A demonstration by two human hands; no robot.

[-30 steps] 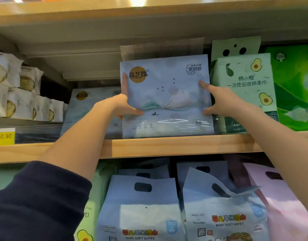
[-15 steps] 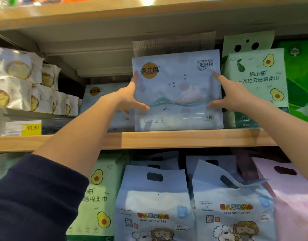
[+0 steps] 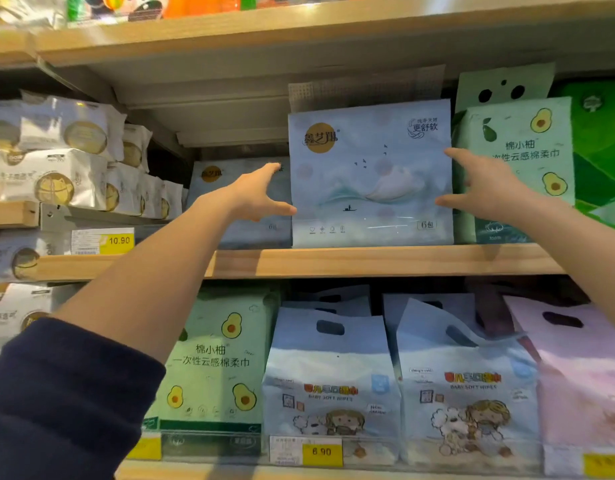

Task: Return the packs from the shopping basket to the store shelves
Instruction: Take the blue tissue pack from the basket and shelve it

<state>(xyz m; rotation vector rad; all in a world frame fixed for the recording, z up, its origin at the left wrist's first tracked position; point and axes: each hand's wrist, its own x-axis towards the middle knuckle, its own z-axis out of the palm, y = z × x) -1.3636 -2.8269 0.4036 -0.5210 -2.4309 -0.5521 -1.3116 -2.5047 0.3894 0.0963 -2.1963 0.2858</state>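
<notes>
Pack point(image 3: 370, 174) upright, front face outward

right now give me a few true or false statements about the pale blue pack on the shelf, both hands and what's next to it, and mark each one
1. The pale blue tissue pack with the gold round logo stands upright on the wooden shelf. True.
2. The left hand is clenched in a fist around the pack. False: its fingers are spread, only the thumb tip near the pack's left edge.
3. A pale green pack printed with avocados stands to the right of the blue pack. True.
4. The right hand holds a second pack. False: it is open and empty at the blue pack's right edge.
5. The yellow price tag reads 6.90. False: it reads 10.90.
</notes>
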